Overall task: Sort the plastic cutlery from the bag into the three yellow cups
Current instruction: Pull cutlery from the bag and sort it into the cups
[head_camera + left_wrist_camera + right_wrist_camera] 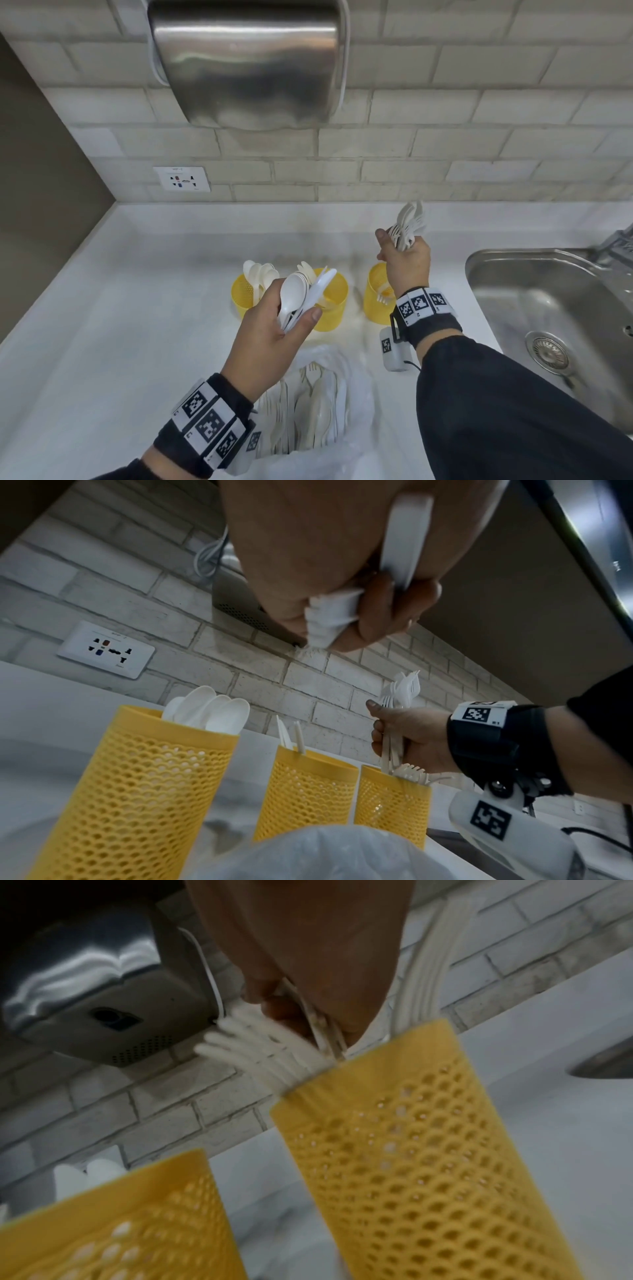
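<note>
Three yellow mesh cups stand in a row on the white counter: the left cup (241, 297) holds spoons (212, 710), the middle cup (334, 301) holds a few knives, the right cup (375, 298) holds forks (253, 1045). My left hand (274, 329) grips a bundle of white spoons and knives (301, 294), raised in front of the middle cup. Just above the right cup, my right hand (404, 260) grips a bunch of white forks (409, 222), tines up, handles reaching down toward its mouth. The clear plastic bag (322, 411) with more cutlery lies near the front edge.
A steel sink (548, 308) lies to the right of the cups. A metal hand dryer (246, 61) hangs on the brick wall above, and a wall socket (181, 179) sits at the left. Bare counter stretches to the left of the cups.
</note>
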{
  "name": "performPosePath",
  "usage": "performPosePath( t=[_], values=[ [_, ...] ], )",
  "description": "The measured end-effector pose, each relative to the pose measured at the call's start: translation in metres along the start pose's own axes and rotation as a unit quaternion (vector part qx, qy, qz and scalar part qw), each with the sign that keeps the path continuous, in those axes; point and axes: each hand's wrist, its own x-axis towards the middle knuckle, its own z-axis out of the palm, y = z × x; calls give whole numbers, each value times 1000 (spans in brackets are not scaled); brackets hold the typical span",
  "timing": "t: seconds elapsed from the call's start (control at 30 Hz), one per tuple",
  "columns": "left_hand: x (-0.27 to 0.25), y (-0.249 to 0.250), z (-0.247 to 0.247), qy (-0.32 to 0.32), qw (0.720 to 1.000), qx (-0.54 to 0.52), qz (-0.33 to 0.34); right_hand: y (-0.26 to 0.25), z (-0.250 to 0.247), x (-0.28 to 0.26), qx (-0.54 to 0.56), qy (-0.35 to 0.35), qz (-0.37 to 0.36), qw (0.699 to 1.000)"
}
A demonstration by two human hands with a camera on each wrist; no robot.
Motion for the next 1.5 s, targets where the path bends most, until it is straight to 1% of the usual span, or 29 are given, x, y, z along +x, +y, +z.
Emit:
performPosePath(
  t=[0.23, 0.4, 0.53, 0.57, 0.67, 0.8, 0.87, 0.93, 0.97, 1.03, 1.07, 1.1, 1.17, 1.2, 1.27, 1.3, 1.33, 1.4, 1.47, 1.5],
  values=[
    [1, 1, -1, 6, 1000, -6, -6, 10, 2, -5, -49, -7, 10, 999],
    [3, 3, -3, 11, 1000, -10, -10, 4, 0, -11, -49, 26, -6, 998],
    [4, 4, -4, 10, 1000, -17, -9, 1, -5, -14, -40, 37, -13, 998],
    [4, 5, -3, 10, 1000, -20, -9, 0, -6, -14, -48, 35, -18, 998],
    [4, 6, -3, 10, 1000, -24, -10, -5, -8, -13, -119, 34, -43, 991],
    [3, 8, -4, 11, 1000, -25, -8, -17, -13, -13, -96, 27, -59, 993],
    [3, 9, -6, 14, 1000, -21, -8, -23, -18, -12, -121, 21, -74, 990],
    [3, 9, -7, 19, 1000, -15, -6, -22, -23, -8, -202, -7, -133, 970],
    [3, 10, -7, 21, 1000, -13, -5, -20, -25, -7, -254, -28, -173, 951],
    [3, 10, -7, 25, 1000, -12, -6, -15, -26, -7, -362, -76, -232, 900],
    [3, 11, -6, 25, 1000, -14, -6, -12, -26, -7, -415, -97, -235, 874],
    [3, 10, -6, 25, 1000, -18, -7, -10, -25, -8, -469, -115, -215, 849],
    [2, 11, -5, 22, 999, -27, -9, -8, -24, -11, -561, -149, -131, 804],
    [2, 11, -5, 20, 999, -31, -8, -7, -23, -13, -590, -161, -91, 786],
    [3, 12, -5, 18, 999, -40, -6, -4, -22, -18, -627, -178, -58, 756],
    [3, 13, -5, 19, 999, -44, -6, -3, -22, -19, -629, -185, -59, 753],
    [4, 13, -5, 19, 999, -48, -7, -4, -22, -20, -621, -189, -63, 758],
    [4, 12, -6, 20, 998, -65, -17, -14, -22, -22, -589, -182, -79, 783],
    [4, 12, -5, 23, 995, -91, -36, -31, -23, -28, -534, -144, -124, 824],
    [4, 12, -5, 25, 993, -102, -44, -41, -24, -33, -486, -125, -147, 852]
  ],
)
